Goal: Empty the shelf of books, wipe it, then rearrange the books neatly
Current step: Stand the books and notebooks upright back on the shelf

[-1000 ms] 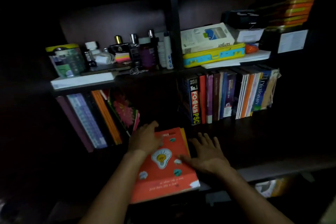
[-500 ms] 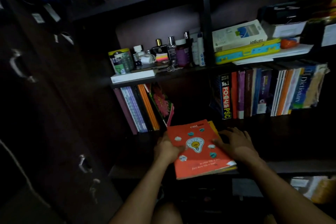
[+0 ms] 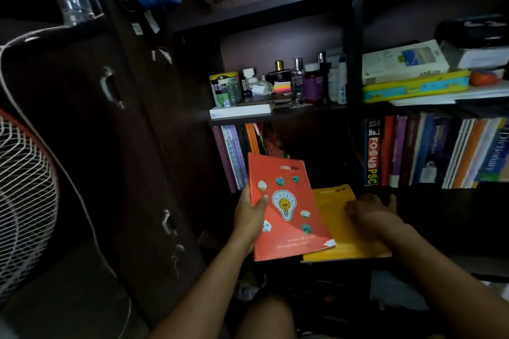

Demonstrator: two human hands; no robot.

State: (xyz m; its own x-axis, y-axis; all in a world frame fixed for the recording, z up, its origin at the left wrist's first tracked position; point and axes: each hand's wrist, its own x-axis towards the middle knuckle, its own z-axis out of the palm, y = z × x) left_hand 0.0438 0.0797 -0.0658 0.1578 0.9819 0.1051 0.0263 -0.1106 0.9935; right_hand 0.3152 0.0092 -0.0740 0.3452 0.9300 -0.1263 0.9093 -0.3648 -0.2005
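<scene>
Orange book [image 3: 286,209], thin, with a lightbulb drawing and small teal and white shapes on its cover, tilts up in front of the dark shelf [image 3: 275,114]. Left hand [image 3: 249,217] grips its left edge, thumb on the cover. Right of it, right hand [image 3: 370,210] rests flat, fingers spread, on a yellow book [image 3: 341,228] lying partly beneath.

- The book [image 3: 286,206] in my left grip [image 3: 249,216] was orange-red, with a yellow lightbulb and teal paper scraps.
- The book [image 3: 347,231] under my right grip [image 3: 370,210] was plain yellow.
- The shelf [image 3: 440,201] was dark brown.
</scene>
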